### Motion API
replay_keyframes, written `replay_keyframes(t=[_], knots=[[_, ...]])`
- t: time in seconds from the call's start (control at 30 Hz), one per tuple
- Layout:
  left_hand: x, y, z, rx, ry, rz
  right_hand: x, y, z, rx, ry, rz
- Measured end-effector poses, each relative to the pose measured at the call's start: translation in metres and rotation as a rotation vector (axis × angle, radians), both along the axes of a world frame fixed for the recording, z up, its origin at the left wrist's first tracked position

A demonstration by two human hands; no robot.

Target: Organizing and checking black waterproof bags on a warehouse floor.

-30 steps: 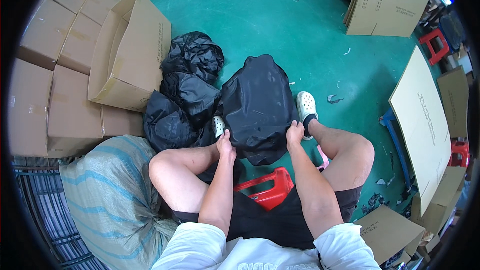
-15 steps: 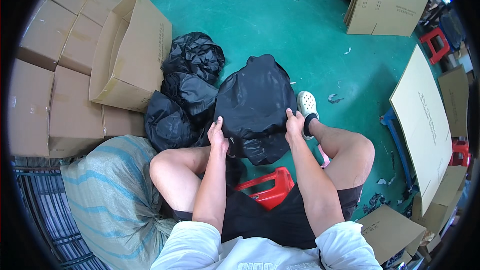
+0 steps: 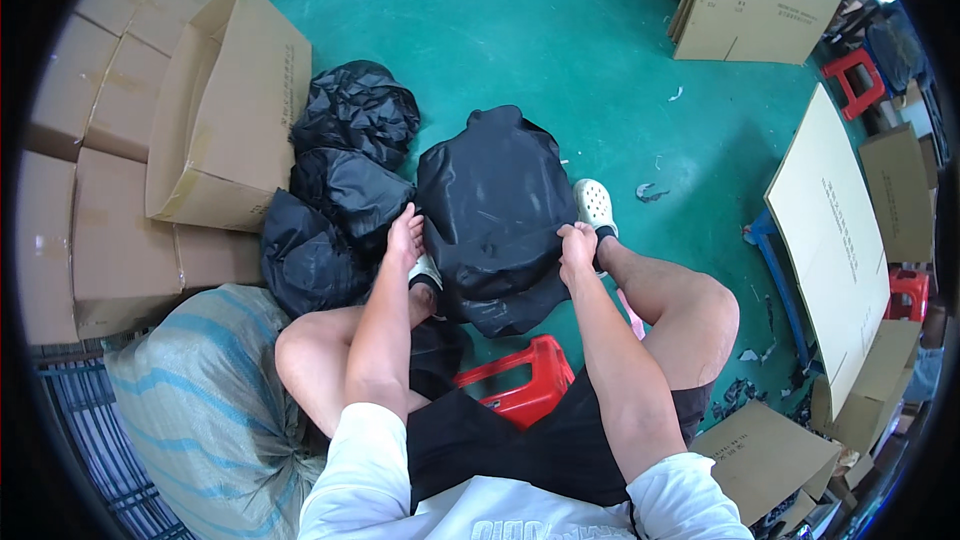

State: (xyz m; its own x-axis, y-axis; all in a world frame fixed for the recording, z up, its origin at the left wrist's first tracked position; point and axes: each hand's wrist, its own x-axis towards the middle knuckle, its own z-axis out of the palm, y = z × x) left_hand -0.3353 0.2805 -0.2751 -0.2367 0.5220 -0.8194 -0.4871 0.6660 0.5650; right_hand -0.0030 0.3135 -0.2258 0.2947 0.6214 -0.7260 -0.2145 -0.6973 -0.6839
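Observation:
A large piece of thin black material (image 3: 495,175), like a cover or bag, lies bunched in a rounded heap between my feet. On its right edge my right hand (image 3: 577,252) is closed, pinching a fold that runs taut across the front. My left hand (image 3: 404,236) is at the left edge with its fingers loosely stretched; it seems to hold nothing, though some fingers are partly hidden. Just left of it lie similar crumpled black pieces (image 3: 355,190) in a pile. Below the material, a red plastic stool (image 3: 535,385) shows between my legs.
Cardboard boxes (image 3: 120,230) are stacked at the left, an open box (image 3: 240,110) among them. A stuffed striped woven sack (image 3: 210,390) sits by my left knee. Flat cardboard (image 3: 835,230) leans over a blue frame at the right; folded cartons (image 3: 760,0) stand far right.
My left hand has let go of the material's left edge and moved slightly left. The right hand has drawn a fold toward me. The view has shifted slightly.

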Motion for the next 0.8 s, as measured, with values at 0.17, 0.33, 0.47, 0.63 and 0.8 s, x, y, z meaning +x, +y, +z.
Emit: replay_keyframes(t=[0.17, 0.33, 0.47, 0.63, 0.8], knots=[[0.002, 0.030, -0.011, -0.048, 0.006, 0.044, 0.013, 0.027, -0.039, 0.149, 0.040, -0.039], [-0.029, -0.033, -0.055, -0.185, 0.161, 0.210, -0.006, 0.023, -0.025, 0.101, -0.206, 0.218], [0.015, -0.044, -0.052, -0.194, -0.026, 0.281, 0.016, 0.000, -0.060, 0.039, -0.339, 0.058], [0.033, -0.045, -0.031, 0.029, 0.103, 0.051, 0.035, -0.038, -0.080, -0.180, -0.645, 0.015], [0.041, -0.070, -0.043, -0.069, 0.220, 0.233, 0.030, -0.044, -0.054, 0.001, -0.511, 0.135]])
